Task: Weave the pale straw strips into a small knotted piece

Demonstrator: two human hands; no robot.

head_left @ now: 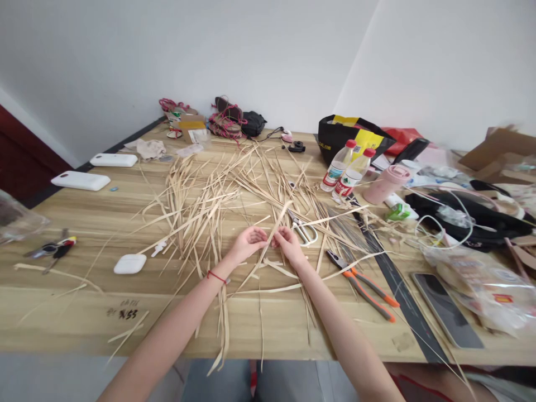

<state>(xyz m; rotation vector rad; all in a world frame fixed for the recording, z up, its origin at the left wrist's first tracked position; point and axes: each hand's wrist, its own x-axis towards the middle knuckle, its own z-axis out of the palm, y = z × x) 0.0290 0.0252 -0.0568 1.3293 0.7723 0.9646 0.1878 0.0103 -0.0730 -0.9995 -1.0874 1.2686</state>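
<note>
Both my hands meet at the middle of the wooden table point(84, 312). My left hand point(248, 243) and my right hand point(287, 241) are closed in a pinch on the same pale straw strip point(277, 223), which slants up to the right between them. A red cord circles my left wrist. Many loose straw strips point(201, 206) lie fanned out on the table behind and under my hands. White-handled scissors point(305, 230) lie just right of my right hand.
Orange-handled pliers point(360, 283), a long black ruler point(389, 268) and a phone point(446, 308) lie to the right. Two plastic bottles point(345, 170), a pink cup point(386, 183), bags and cables crowd the right. A white earbud case point(129, 263) and white boxes point(81, 180) sit left.
</note>
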